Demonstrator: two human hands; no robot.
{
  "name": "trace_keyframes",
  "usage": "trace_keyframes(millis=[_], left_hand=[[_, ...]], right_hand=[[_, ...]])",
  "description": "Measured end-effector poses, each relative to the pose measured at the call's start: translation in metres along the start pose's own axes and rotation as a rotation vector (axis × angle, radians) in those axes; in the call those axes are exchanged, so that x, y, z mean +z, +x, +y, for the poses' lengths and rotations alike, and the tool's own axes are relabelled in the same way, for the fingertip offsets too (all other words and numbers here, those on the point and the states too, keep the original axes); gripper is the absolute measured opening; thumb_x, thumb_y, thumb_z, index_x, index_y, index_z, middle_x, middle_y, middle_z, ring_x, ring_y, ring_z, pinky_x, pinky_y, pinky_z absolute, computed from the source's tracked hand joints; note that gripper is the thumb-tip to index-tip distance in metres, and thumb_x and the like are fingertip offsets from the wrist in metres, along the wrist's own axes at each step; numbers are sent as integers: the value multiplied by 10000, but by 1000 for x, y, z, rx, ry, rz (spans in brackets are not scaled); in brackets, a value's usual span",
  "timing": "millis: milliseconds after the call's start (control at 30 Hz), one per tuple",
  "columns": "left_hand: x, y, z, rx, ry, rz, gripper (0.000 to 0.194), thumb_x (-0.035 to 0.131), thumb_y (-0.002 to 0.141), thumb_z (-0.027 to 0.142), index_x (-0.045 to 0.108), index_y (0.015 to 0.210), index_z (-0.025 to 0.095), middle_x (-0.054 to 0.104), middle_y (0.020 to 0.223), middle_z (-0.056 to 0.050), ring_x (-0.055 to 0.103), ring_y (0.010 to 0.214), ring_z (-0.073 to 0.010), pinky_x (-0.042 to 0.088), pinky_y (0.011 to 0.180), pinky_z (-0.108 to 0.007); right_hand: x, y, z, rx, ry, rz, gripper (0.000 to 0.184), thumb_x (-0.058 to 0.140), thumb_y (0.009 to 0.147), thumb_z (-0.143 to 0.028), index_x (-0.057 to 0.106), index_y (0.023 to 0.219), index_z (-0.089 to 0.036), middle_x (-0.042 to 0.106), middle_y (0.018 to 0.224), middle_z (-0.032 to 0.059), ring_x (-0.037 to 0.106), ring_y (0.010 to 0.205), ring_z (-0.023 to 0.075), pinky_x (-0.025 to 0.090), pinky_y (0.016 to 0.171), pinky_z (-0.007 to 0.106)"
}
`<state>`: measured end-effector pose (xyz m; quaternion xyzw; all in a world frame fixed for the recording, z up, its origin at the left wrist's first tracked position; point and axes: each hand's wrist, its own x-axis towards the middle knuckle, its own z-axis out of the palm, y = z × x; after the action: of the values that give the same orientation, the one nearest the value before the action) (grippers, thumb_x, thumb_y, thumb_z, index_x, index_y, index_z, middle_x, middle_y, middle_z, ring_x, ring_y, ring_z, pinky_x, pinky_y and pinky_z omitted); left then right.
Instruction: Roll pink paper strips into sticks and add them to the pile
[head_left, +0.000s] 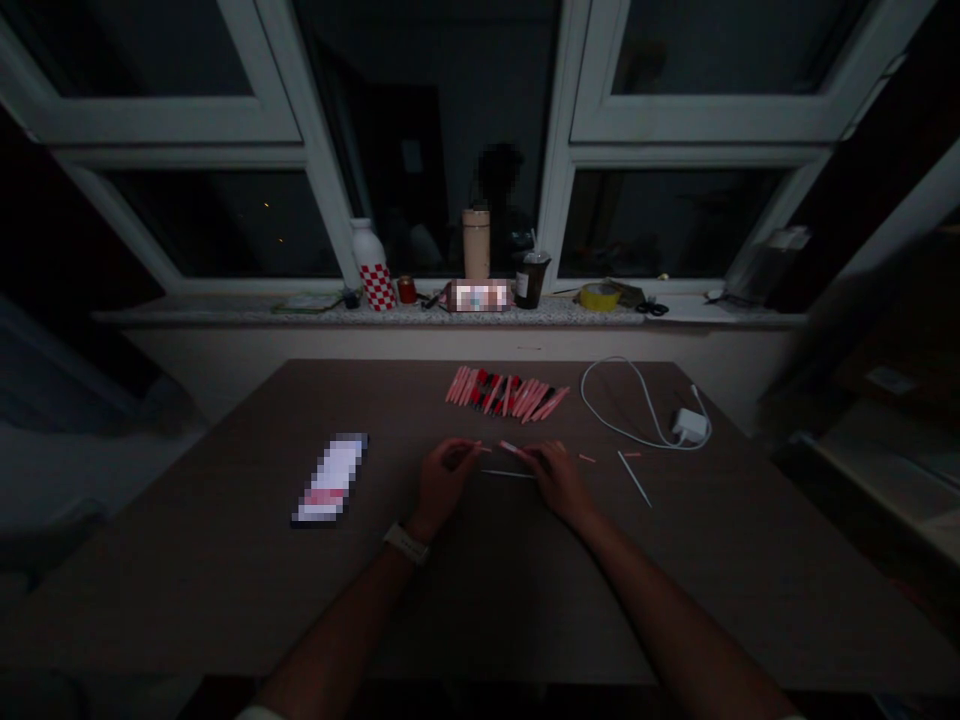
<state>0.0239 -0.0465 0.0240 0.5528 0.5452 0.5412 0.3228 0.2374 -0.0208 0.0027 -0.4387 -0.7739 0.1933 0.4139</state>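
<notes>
My left hand (441,482) rests on the dark table (225,560) with its fingertips pinched on a small pink piece. A watch sits on that wrist. My right hand (556,478) lies close beside it, fingers curled round a short pink stick. A thin white stick (508,473) lies on the table between the two hands. Behind them is a heap of pink and red sticks (506,393). Small pink bits (586,458) and another white stick (634,479) lie to the right.
A phone (330,479) with a lit screen lies left of my hands. A white charger with its cable (690,425) is at the right. The sill holds a checked bottle (373,265), a tumbler (475,243), a dark cup (530,277) and tape (598,296).
</notes>
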Motion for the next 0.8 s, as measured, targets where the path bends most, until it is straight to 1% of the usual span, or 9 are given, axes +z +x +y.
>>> trace_keyframes(millis=[67,233,433,633,700,800], left_hand=[[0,0,1,2,2,5,284,673,773,420,646,878,157,720,903,-70,683,842,-189,544,751,-302],[1,-1,0,19,-14,-40,290,662,784,413,650,914,155,719,943,-80,681,859,-188,545,767,-309],[-1,-1,4,16,-16,77,284,687,760,412,639,877,159,717,859,-57,684,801,-179,545,721,-284],[1,-3,4,30,23,-51,288,667,782,417,681,922,166,722,952,-72,680,856,-192,543,772,-314],[1,-3,4,49,56,-55,287,662,786,420,694,929,174,720,976,-71,676,877,-196,541,786,-322],[0,-3,5,132,117,-66,261,641,806,414,714,930,196,711,1024,-64,664,937,-201,536,813,-324]], right_hand=[[2,-1,-5,-12,43,-21,210,484,940,-340,653,975,-221,664,931,70,567,909,222,429,820,351],[4,-3,-12,-10,64,-33,194,504,929,-336,659,952,-222,667,915,72,571,895,227,440,806,360],[4,-3,-15,-12,57,-30,184,507,931,-337,651,953,-224,666,923,66,568,908,224,432,825,362],[6,-5,-17,-23,50,-57,183,511,930,-334,651,952,-219,669,917,63,565,890,223,428,811,361],[7,-5,-18,-21,52,-44,184,512,928,-337,651,954,-220,670,917,66,567,891,227,429,808,363],[9,-6,-18,-13,57,-33,180,514,925,-335,652,951,-222,670,915,69,574,885,228,432,806,364]])
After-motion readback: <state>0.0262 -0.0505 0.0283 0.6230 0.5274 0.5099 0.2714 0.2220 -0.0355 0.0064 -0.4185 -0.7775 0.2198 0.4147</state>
